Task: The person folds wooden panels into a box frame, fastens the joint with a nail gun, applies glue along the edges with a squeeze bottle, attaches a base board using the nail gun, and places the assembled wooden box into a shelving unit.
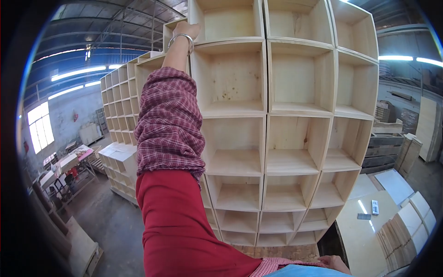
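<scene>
My left hand (186, 30) is raised high, its fingers closed at the left edge of an upper open-fronted wooden box (227, 21). What the fingertips grip is partly hidden. A metal bangle (183, 40) circles this wrist, above a plaid oversleeve (170, 120) and a red sleeve. Pale wooden boxes stand stacked in columns (266, 138) in front of me, their open sides facing me. Low at the bottom right, my right hand (336, 263) shows only in part beside my blue and checked clothing, and its fingers are mostly hidden.
More stacked boxes (121, 90) stand behind on the left, with a lower unit (119, 159) in front. A cluttered workbench (71, 161) is farther left. On the right, a pale board surface (357, 231) holds a small box (374, 207) and stacked wooden panels (398, 237).
</scene>
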Available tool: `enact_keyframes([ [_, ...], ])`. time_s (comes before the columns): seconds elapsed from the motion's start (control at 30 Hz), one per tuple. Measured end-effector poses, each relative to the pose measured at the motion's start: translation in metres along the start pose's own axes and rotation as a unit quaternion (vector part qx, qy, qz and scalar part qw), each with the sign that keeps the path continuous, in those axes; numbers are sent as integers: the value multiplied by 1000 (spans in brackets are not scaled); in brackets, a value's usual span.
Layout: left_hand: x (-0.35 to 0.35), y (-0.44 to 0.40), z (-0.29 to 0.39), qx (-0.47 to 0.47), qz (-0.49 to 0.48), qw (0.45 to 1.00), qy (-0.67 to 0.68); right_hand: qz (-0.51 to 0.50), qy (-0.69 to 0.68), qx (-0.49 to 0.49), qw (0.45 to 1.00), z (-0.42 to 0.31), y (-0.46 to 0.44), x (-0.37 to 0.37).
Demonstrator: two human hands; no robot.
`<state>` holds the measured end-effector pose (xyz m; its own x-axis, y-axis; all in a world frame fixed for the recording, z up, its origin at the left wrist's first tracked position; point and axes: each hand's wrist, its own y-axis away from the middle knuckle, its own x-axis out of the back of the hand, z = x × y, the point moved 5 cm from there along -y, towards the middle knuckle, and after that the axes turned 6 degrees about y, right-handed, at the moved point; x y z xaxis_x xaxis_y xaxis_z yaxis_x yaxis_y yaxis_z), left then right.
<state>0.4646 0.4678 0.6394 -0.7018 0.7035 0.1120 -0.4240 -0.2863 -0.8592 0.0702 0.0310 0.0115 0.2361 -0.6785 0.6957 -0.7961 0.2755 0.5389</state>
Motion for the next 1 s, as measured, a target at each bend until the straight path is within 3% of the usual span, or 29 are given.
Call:
enact_keyframes([
  [0.23, -1, 9, 12, 36, 72, 997, 22, 3, -75, -28, 997, 0, 15, -11],
  [0.5, -5, 13, 17, 14, 90, 996, -8, -5, -38, 15, 999, 44, -16, -36],
  [0.6, -5, 16, 22, 13, 103, 994, -31, -2, -178, 28, 984, 107, -77, -73],
  [0.67, -6, 14, 23, 12, 108, 993, -41, -7, -371, 33, 928, 172, -147, -121],
  [0.73, -8, 9, 20, 2, 116, 991, -60, -11, -477, 22, 879, 224, -199, -159],
  [0.83, -8, 8, 20, 0, 120, 991, -61, 4, -526, -110, 844, 214, -178, -153],
  [0.87, -8, 9, 21, 0, 119, 991, -62, 3, -526, -110, 844, 192, -163, -143],
  [0.97, -8, 9, 25, -6, 124, 989, -75, 79, -564, -265, 778, 156, -106, -119],
  [1.0, -8, 3, 28, -23, 120, 990, -76, 53, -403, -62, 912, 136, -96, -103],
])
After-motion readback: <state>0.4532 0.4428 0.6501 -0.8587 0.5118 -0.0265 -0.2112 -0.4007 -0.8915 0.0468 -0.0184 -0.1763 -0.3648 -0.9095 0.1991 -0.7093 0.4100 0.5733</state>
